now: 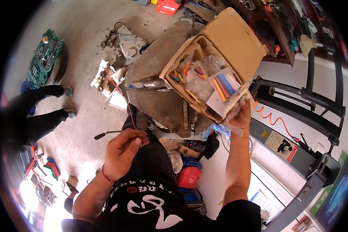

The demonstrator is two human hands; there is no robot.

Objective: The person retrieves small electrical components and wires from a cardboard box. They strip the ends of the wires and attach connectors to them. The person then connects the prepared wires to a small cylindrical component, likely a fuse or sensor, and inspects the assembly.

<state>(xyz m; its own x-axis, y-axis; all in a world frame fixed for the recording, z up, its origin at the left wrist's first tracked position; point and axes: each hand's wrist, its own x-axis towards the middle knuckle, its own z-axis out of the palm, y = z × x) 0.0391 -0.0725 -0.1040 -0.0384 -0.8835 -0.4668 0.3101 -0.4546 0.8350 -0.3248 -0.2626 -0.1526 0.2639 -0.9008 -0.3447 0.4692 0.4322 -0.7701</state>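
Note:
My left hand (121,154) is closed, thumb and forefinger pinching a thin reddish wire (130,108). The wire runs up and away toward pale scraps on the floor. A thin rod with a black tip (100,136) shows beside this hand; whether I hold it I cannot tell. On the right, an open cardboard box (236,40) rests tilted on dark metal plates (158,106). My right hand (241,116) grips a clear plastic bag (236,102) at the box's near right corner. Inside the box lie crumpled clear bags (197,83) and a white packet with yellow, red and blue strips (225,88).
Metal parts (129,42) lie on the floor ahead, near oily stains. A green tool case (44,58) and another person's legs (52,112) are at left. Right of me stands a black-and-grey machine frame (301,96) with an orange coiled hose (270,118). A red container (188,177) sits below.

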